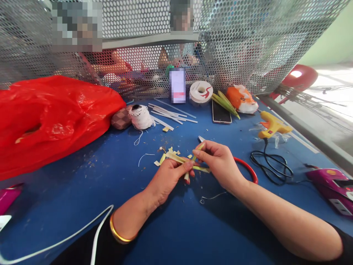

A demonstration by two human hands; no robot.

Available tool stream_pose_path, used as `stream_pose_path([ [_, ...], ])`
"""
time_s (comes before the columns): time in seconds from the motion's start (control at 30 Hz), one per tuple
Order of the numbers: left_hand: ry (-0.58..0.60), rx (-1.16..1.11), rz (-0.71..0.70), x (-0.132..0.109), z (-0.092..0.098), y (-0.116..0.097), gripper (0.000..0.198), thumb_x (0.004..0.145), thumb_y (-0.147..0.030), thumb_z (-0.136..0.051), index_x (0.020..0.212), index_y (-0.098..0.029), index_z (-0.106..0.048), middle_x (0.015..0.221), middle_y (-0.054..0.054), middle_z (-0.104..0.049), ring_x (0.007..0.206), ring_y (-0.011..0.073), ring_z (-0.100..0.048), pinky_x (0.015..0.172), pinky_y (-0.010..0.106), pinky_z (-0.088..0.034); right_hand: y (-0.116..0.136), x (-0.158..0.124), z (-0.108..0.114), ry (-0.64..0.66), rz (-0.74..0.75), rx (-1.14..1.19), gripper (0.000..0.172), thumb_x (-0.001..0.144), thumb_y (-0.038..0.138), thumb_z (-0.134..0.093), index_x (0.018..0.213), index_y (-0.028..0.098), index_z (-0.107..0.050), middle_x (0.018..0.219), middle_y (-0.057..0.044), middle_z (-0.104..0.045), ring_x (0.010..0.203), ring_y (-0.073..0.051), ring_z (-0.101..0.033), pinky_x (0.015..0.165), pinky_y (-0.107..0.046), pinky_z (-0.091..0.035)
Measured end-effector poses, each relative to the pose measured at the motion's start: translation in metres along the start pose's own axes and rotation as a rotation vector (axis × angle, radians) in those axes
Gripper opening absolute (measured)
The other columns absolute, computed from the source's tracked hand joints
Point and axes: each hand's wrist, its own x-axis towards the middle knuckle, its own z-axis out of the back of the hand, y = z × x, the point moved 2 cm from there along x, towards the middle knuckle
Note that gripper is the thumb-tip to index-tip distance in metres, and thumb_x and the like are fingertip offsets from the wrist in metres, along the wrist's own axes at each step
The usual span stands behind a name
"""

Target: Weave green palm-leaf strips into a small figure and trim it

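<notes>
Over the middle of the blue table, my left hand (173, 173) is closed on flat, pale yellow-green leaf strips (176, 158), pinched between thumb and fingers. My right hand (217, 160), just beside it, pinches the upper end of a narrow strip (199, 148) that crosses the others. Small cut leaf scraps (162, 158) lie on the table behind my left hand. Partly under my right hand is a pair of scissors with a red handle (249, 170); only its metal tip and one loop show.
A red plastic bag (55, 121) fills the left side. White thread (141, 117), glue sticks (171, 114), a ribbon spool (200, 92), a phone (221, 113) with green leaves (224, 102) stand behind. At right are a yellow glue gun (273, 125), its black cord and a purple power strip (332, 186).
</notes>
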Motion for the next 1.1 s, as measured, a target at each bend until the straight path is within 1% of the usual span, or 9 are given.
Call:
stream_pose_path([
  [0.1, 0.044, -0.037, 0.013, 0.001, 0.000, -0.002, 0.035, 0.079, -0.048, -0.066, 0.078, -0.015, -0.075, 0.068, 0.004, -0.065, 0.059, 0.0127, -0.055, 0.065, 0.027, -0.043, 0.000, 0.002, 0.002, -0.021, -0.012, 0.029, 0.022, 0.077, 0.035, -0.067, 0.064, 0.019, -0.058, 0.061, 0.002, -0.056, 0.056, -0.011, -0.049, 0.055, -0.027, -0.039],
  [0.23, 0.080, -0.083, 0.024, 0.002, 0.002, -0.002, 0.029, 0.076, -0.043, -0.070, 0.083, -0.015, -0.074, 0.070, 0.004, -0.066, 0.059, 0.0119, -0.055, 0.065, 0.026, -0.042, 0.001, 0.002, 0.003, -0.034, 0.012, -0.030, 0.025, 0.079, 0.036, -0.066, 0.062, 0.019, -0.057, 0.060, 0.002, -0.055, 0.058, -0.011, -0.046, 0.057, -0.027, -0.037],
  [0.33, 0.044, -0.074, 0.014, 0.003, 0.004, 0.000, 0.027, 0.076, -0.041, -0.072, 0.085, -0.016, -0.074, 0.069, 0.002, -0.066, 0.058, 0.0107, -0.053, 0.063, 0.025, -0.041, 0.000, 0.002, 0.001, 0.032, -0.014, -0.010, 0.027, 0.080, 0.039, -0.065, 0.063, 0.019, -0.057, 0.061, 0.002, -0.055, 0.058, -0.011, -0.047, 0.057, -0.027, -0.037],
  [0.4, 0.003, -0.058, 0.013, 0.004, 0.005, 0.002, 0.028, 0.076, -0.043, -0.072, 0.082, -0.016, -0.074, 0.067, 0.002, -0.064, 0.057, 0.0106, -0.052, 0.063, 0.025, -0.040, -0.001, 0.002, -0.001, 0.102, -0.032, 0.009, 0.026, 0.079, 0.040, -0.065, 0.064, 0.019, -0.058, 0.062, 0.002, -0.057, 0.059, -0.012, -0.050, 0.057, -0.028, -0.038],
  [0.47, -0.026, -0.042, 0.023, 0.005, 0.005, 0.003, 0.030, 0.075, -0.044, -0.073, 0.079, -0.015, -0.073, 0.066, 0.003, -0.063, 0.057, 0.0111, -0.051, 0.061, 0.026, -0.040, -0.003, 0.001, -0.003, 0.136, -0.032, -0.019, 0.024, 0.079, 0.038, -0.065, 0.065, 0.019, -0.059, 0.061, 0.002, -0.057, 0.059, -0.012, -0.050, 0.057, -0.028, -0.037],
  [0.57, -0.029, -0.033, 0.046, 0.004, 0.004, 0.004, 0.030, 0.070, -0.044, -0.075, 0.077, -0.015, -0.072, 0.067, 0.003, -0.064, 0.056, 0.0111, -0.051, 0.060, 0.026, -0.040, -0.006, 0.000, -0.002, 0.101, -0.019, -0.093, 0.023, 0.078, 0.035, -0.065, 0.063, 0.020, -0.057, 0.056, 0.004, -0.054, 0.055, -0.011, -0.044, 0.053, -0.028, -0.032],
  [0.67, -0.004, -0.059, 0.067, 0.002, 0.002, 0.003, 0.026, 0.067, -0.040, -0.077, 0.075, -0.015, -0.072, 0.066, 0.002, -0.063, 0.055, 0.0107, -0.051, 0.058, 0.025, -0.041, -0.009, -0.002, -0.002, 0.040, 0.013, -0.132, 0.025, 0.076, 0.034, -0.066, 0.058, 0.020, -0.054, 0.054, 0.005, -0.049, 0.054, -0.011, -0.038, 0.052, -0.028, -0.030],
  [0.87, -0.012, -0.077, 0.131, 0.003, 0.002, 0.003, 0.021, 0.070, -0.034, -0.072, 0.064, -0.014, -0.066, 0.059, 0.003, -0.062, 0.050, 0.0099, -0.051, 0.054, 0.024, -0.040, -0.016, -0.002, -0.005, 0.018, 0.006, -0.072, 0.025, 0.077, 0.033, -0.064, 0.058, 0.020, -0.054, 0.056, 0.004, -0.050, 0.055, -0.012, -0.040, 0.054, -0.028, -0.031],
  [1.1, -0.041, -0.081, 0.150, 0.001, 0.000, 0.001, 0.015, 0.072, -0.029, -0.068, 0.067, -0.015, -0.065, 0.058, 0.001, -0.061, 0.050, 0.0096, -0.051, 0.052, 0.022, -0.041, -0.015, -0.002, -0.006, 0.017, -0.017, -0.020, 0.025, 0.076, 0.033, -0.065, 0.057, 0.020, -0.054, 0.055, 0.004, -0.049, 0.056, -0.012, -0.040, 0.056, -0.029, -0.032],
])
